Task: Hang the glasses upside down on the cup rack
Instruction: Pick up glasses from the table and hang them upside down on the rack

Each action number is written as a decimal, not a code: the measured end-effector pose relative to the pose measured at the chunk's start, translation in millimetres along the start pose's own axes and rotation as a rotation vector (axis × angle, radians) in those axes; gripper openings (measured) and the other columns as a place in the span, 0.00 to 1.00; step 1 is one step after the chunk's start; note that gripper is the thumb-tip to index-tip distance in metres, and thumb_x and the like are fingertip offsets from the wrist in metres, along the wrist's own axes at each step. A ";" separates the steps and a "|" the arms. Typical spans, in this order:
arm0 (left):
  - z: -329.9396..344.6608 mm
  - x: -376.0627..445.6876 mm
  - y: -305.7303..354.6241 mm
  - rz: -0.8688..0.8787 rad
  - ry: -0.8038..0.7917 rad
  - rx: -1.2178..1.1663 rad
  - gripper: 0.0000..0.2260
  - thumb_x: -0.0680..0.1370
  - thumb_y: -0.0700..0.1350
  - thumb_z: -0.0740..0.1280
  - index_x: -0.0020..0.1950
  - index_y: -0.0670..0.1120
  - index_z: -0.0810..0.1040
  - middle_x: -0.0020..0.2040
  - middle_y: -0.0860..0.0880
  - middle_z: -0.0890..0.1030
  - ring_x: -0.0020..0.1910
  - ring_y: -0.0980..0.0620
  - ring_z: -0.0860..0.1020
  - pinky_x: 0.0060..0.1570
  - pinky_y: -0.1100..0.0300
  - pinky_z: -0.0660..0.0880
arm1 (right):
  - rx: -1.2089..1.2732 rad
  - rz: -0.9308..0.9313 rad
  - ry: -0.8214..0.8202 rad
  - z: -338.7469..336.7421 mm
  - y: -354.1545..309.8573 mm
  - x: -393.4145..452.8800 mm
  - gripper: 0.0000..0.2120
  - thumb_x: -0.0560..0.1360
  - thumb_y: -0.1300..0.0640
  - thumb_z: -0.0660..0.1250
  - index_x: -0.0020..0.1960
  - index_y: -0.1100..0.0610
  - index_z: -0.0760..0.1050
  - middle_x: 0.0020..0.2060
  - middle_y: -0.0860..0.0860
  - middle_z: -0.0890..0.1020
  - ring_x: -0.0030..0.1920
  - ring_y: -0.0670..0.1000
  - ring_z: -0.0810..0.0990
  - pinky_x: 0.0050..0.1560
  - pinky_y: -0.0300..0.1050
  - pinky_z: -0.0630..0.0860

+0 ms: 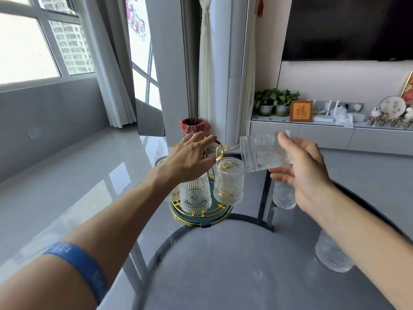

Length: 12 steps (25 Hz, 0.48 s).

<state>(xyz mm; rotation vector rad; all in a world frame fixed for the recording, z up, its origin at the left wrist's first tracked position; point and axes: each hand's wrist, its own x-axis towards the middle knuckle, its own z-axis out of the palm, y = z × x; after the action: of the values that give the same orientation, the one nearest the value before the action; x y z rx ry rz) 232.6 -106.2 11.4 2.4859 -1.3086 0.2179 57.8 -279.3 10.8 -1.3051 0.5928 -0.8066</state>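
Observation:
The cup rack [220,151] has gold wire arms over a round dark-green tray [201,217] with a gold rim. Two embossed clear glasses hang upside down on it, one at the front [195,195] and one on the right [228,182]; a third peeks out behind my left wrist [172,195]. My left hand [190,159] reaches over the rack's top with fingers spread, holding nothing that I can see. My right hand [304,173] grips another embossed glass [263,153], tilted on its side, just right of the rack. Two more glasses stand on the glass table, one under my right hand [283,195] and one nearer [333,253].
The round glass table [223,265] has a dark frame. Behind the rack stand a bin with a red bag [194,128] and a white column unit [234,97]. A low cabinet [324,135] at the right back carries plants and ornaments.

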 end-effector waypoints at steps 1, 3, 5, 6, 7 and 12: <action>-0.3 -1.6 -2.2 0.012 0.005 -0.010 0.33 0.75 0.60 0.53 0.80 0.50 0.58 0.80 0.43 0.60 0.78 0.43 0.57 0.74 0.46 0.57 | -0.064 -0.079 0.011 10.1 -7.9 9.0 0.20 0.67 0.40 0.73 0.52 0.47 0.71 0.56 0.50 0.78 0.37 0.53 0.80 0.34 0.47 0.79; -1.1 -4.4 -6.2 0.038 0.010 -0.042 0.34 0.76 0.59 0.53 0.80 0.48 0.56 0.81 0.45 0.56 0.79 0.46 0.54 0.74 0.54 0.49 | -0.239 -0.248 -0.003 32.1 -19.3 28.0 0.21 0.65 0.41 0.73 0.53 0.47 0.71 0.57 0.48 0.78 0.47 0.52 0.80 0.41 0.49 0.79; -1.0 -5.9 -8.9 0.063 0.022 -0.068 0.33 0.76 0.56 0.53 0.80 0.47 0.55 0.81 0.46 0.55 0.80 0.48 0.52 0.71 0.61 0.44 | -0.494 -0.387 -0.067 52.6 -24.2 46.8 0.22 0.65 0.42 0.74 0.54 0.46 0.71 0.57 0.45 0.76 0.54 0.50 0.75 0.48 0.48 0.72; -0.4 -5.7 -10.4 0.079 0.031 -0.072 0.33 0.76 0.55 0.53 0.80 0.46 0.55 0.81 0.46 0.55 0.80 0.49 0.52 0.70 0.63 0.43 | -0.635 -0.424 -0.104 62.6 -24.6 55.1 0.21 0.65 0.43 0.74 0.54 0.46 0.70 0.56 0.44 0.75 0.53 0.49 0.73 0.47 0.46 0.68; 0.6 -5.3 -11.3 0.088 0.040 -0.073 0.32 0.77 0.54 0.54 0.80 0.46 0.56 0.81 0.45 0.56 0.80 0.49 0.52 0.70 0.63 0.43 | -0.764 -0.433 -0.138 71.0 -24.0 62.6 0.22 0.65 0.44 0.75 0.54 0.46 0.70 0.56 0.44 0.75 0.53 0.49 0.72 0.47 0.45 0.66; 6.4 -5.5 -15.2 0.077 0.043 -0.081 0.29 0.80 0.53 0.54 0.80 0.48 0.55 0.81 0.46 0.56 0.80 0.47 0.51 0.76 0.50 0.52 | -0.925 -0.362 -0.268 86.7 -10.6 92.7 0.23 0.63 0.48 0.78 0.53 0.49 0.73 0.63 0.51 0.76 0.61 0.54 0.74 0.56 0.48 0.71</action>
<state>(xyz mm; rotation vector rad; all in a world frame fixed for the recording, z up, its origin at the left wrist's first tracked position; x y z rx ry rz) 241.8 -96.2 0.6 2.3535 -1.3696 0.2307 179.0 -301.7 42.6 -2.3785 0.5319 -0.6336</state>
